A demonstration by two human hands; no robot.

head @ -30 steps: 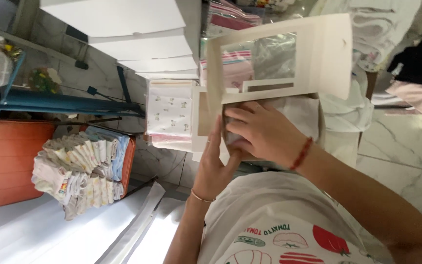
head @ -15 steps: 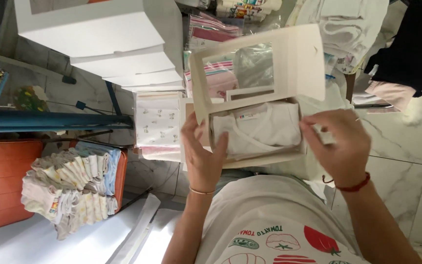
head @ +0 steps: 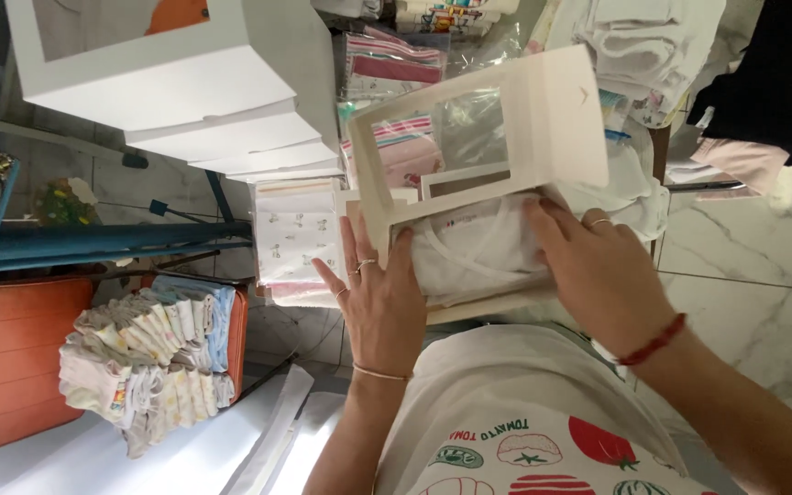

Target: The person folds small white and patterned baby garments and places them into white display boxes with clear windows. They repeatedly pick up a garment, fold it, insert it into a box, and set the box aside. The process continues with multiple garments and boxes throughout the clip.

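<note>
Head view, left hand [head: 379,302] grip pinching white window box [head: 478,174] edge, right hand [head: 598,275] grip spread over white folded garment [head: 478,252] inside.

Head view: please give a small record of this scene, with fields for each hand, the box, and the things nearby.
left hand: grips the left edge of the gift box
right hand: fingers press on the garment inside the box
gift box: cream, window lid standing open
garment: white, folded, lying in the box
nearby: stack of white boxes; folded baby clothes in an orange crate
</note>
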